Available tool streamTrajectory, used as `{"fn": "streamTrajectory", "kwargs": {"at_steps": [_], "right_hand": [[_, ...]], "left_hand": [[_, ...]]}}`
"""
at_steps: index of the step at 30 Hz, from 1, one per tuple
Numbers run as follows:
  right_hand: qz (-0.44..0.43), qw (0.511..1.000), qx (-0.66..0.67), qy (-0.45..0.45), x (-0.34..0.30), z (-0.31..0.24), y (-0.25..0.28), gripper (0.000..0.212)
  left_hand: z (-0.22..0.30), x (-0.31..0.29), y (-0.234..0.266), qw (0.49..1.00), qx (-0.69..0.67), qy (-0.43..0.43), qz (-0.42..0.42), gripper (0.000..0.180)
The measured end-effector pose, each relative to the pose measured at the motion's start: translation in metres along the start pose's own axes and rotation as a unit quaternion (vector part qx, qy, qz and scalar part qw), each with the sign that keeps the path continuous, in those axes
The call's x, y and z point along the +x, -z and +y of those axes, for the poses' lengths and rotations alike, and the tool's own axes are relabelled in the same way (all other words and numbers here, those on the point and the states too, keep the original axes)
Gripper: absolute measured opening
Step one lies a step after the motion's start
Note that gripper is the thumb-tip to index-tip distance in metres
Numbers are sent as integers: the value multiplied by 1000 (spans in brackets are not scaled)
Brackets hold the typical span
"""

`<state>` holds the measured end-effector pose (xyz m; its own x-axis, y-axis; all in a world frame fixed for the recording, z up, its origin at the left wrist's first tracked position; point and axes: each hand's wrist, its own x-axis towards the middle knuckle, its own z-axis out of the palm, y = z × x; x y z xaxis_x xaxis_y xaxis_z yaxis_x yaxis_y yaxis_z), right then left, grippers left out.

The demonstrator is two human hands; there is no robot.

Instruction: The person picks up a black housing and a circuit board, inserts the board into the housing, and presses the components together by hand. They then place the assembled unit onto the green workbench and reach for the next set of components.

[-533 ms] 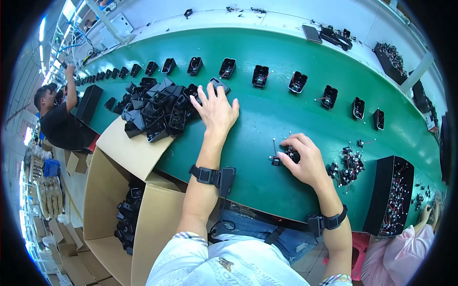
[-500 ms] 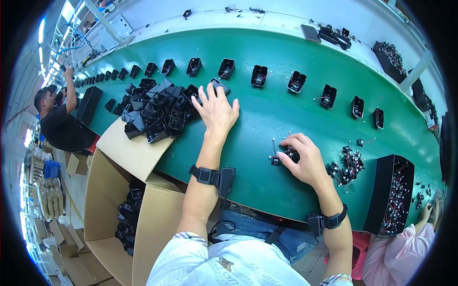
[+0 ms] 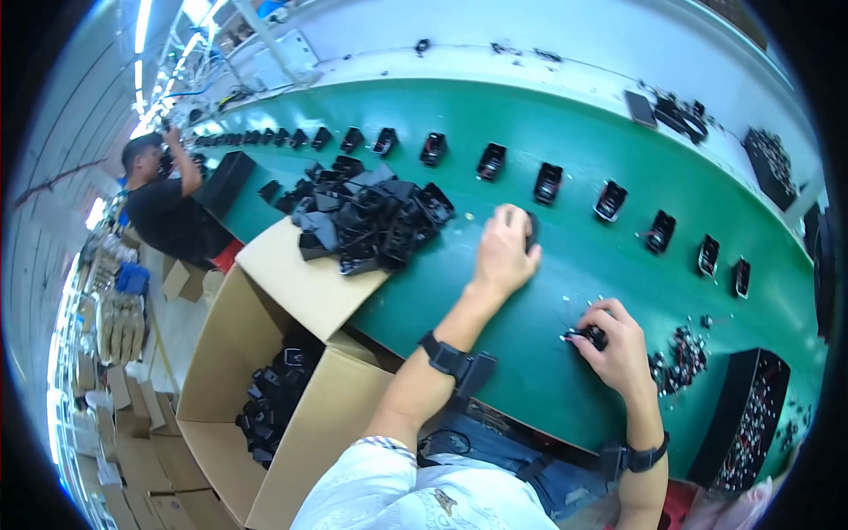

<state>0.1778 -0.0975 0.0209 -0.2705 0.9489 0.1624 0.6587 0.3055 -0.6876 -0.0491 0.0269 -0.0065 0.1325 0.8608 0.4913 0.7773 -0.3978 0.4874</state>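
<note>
My left hand (image 3: 503, 256) is closed around a small black plastic housing (image 3: 532, 230), mostly hidden behind the fingers, over the middle of the green table (image 3: 424, 305). To its left lies a heap of black housings (image 3: 375, 212). Farther right and nearer to me, my right hand (image 3: 620, 349) has its fingers curled and closed on a few small black wired parts (image 3: 590, 336). How many of them it grips is hidden. Beside that hand lies a loose pile of similar wired parts (image 3: 680, 360) with thin red and black leads.
A curved row of black housings with wires inside, one of them a housing (image 3: 548, 184), runs along the table. An open cardboard box (image 3: 212, 389) holds more housings. At the right stands a black bin (image 3: 729, 415) of wired parts. A co-worker (image 3: 172, 212) sits at far left.
My left hand has come away from the heap toward the right, now with a black housing in it. My right hand stays at the small wired parts. The whole view has shifted.
</note>
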Motion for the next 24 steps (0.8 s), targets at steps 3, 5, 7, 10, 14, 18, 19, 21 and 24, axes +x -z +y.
{"fn": "streamTrajectory", "kwargs": {"at_steps": [3, 5, 7, 10, 14, 18, 19, 21, 24], "right_hand": [[67, 996, 52, -3, -3, -8, 1, 23], [68, 996, 52, -6, 1, -2, 0, 24], [76, 996, 48, -27, -2, 8, 2, 25], [51, 983, 174, -36, 1, 22, 9, 25], [-10, 879, 469, -88, 15, 32, 13, 54], [34, 841, 532, -93, 19, 35, 27, 47], [71, 853, 510, -91, 18, 40, 24, 38], [111, 892, 426, -104, 16, 42, 21, 34], [139, 913, 362, -130, 13, 38, 17, 25]], "left_hand": [[8, -9, -3, 998, -47, 33, -14, 43], [10, -15, -12, 999, 29, -9, -7, 54], [9, -10, -20, 999, 15, -10, -43, 57], [7, -7, -14, 995, -81, -30, -42, 64], [22, -4, -2, 918, -364, 113, -107, 71], [30, -8, -15, 758, -594, 210, -168, 60], [31, -8, -19, 691, -654, 241, -189, 54], [29, -7, -17, 643, -688, 256, -218, 49], [35, -10, -11, 580, -729, 274, -239, 42]]}}
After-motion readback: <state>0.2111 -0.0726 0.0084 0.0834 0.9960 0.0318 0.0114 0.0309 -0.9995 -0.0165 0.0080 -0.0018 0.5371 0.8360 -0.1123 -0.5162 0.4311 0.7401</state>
